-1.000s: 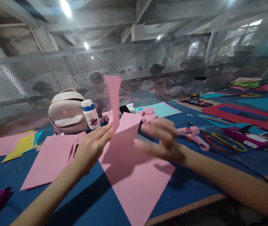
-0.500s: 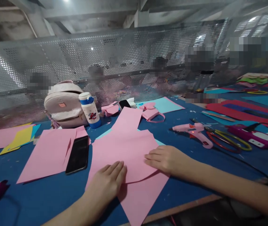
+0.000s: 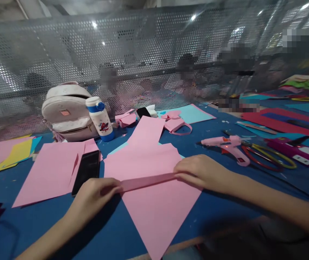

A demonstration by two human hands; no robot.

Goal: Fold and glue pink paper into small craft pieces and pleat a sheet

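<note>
A large cut sheet of pink paper (image 3: 143, 157) lies in front of me, its near edge lifted and bent up into a narrow strip. My left hand (image 3: 96, 191) pinches the left end of that edge between thumb and fingers. At the right end, my right hand (image 3: 194, 169) grips the same edge, fingers closed. Under it rests another pink sheet (image 3: 159, 213), its corner pointing toward me past the table edge. Bits of light blue paper (image 3: 119, 147) peek out beneath. Close to my left hand is a black phone (image 3: 88, 168), partly covered by the hand.
A pink glue gun (image 3: 230, 146), scissors (image 3: 268, 159) and a purple power strip (image 3: 299, 151) lie to the right, with a cable trailing nearer. Behind stand a backpack (image 3: 67, 115) and a bottle (image 3: 101, 121). Pink sheets (image 3: 48, 169) lie left; a perforated metal screen (image 3: 149, 54) stands behind.
Both hands lay flat on the pink paper before; now they pinch its near edge, which has been raised and folded up. My left hand moved left. The view tilted down slightly.
</note>
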